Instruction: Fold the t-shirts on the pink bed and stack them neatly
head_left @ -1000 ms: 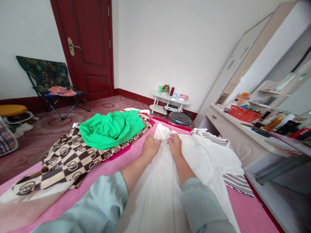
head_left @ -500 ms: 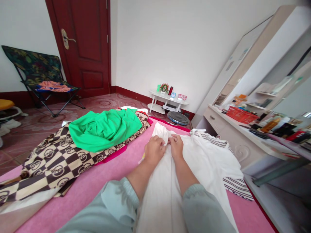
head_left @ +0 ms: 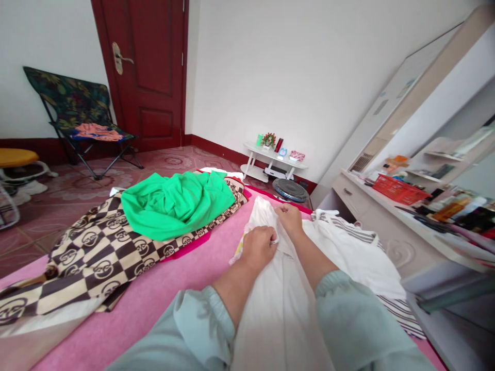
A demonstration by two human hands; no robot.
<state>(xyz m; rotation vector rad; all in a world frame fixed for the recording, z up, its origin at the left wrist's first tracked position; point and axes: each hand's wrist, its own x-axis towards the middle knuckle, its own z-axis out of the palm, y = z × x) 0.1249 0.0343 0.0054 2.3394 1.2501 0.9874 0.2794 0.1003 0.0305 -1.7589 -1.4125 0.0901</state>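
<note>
A white cloth garment [head_left: 280, 299] lies lengthwise in front of me, with bunched folds at its far end. My left hand [head_left: 259, 248] is closed in a fist, gripping its cloth near the middle. Farther off and to the right, my right hand [head_left: 290, 219] pinches the same garment along its right edge. Under its left side shows a scrap of yellow patterned cloth. Beside it on the right lies another spread of white cloth [head_left: 356, 257], over a black-and-white striped garment [head_left: 402, 314]; whether the two white parts join is hidden by my right arm.
Everything rests on a pink bedspread [head_left: 154, 309]. At left, a green garment [head_left: 178, 206] sits on a brown checkered cloth [head_left: 127, 257]. A dressing table [head_left: 375, 232] with a red basket [head_left: 400, 189] borders the right; a folding chair [head_left: 69, 98] stands by the door [head_left: 147, 72].
My hands have moved apart: the left came nearer to me, the right went farther right. The white garment's cloth is now stretched between them. My view has turned slightly left.
</note>
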